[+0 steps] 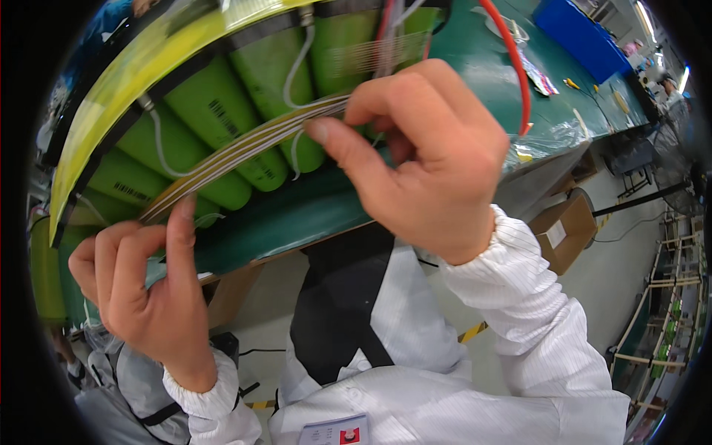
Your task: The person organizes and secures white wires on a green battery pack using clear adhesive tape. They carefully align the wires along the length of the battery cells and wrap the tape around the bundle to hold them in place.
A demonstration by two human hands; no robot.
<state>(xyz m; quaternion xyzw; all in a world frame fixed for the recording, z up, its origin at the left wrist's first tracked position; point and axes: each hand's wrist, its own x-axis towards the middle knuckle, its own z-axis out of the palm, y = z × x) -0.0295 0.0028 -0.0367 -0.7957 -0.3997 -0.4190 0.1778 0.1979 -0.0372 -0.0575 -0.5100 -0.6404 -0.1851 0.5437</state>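
Striped flat ribbon of thin wires [245,144] stretched diagonally across row of green cylindrical battery cells [215,119] at green bench [475,52] edge. Right hand [423,148] pinches ribbon's upper end, thumb against forefinger. Left hand [144,289] pinches lower end. Red cable [515,63] arcs beside right hand.

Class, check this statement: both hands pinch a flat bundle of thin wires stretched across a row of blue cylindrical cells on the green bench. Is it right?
Not quite. The head view shows the cylindrical cells are green, not blue. The rest holds: the left hand and right hand both pinch the flat bundle of thin wires, stretched across the cells on the green bench.
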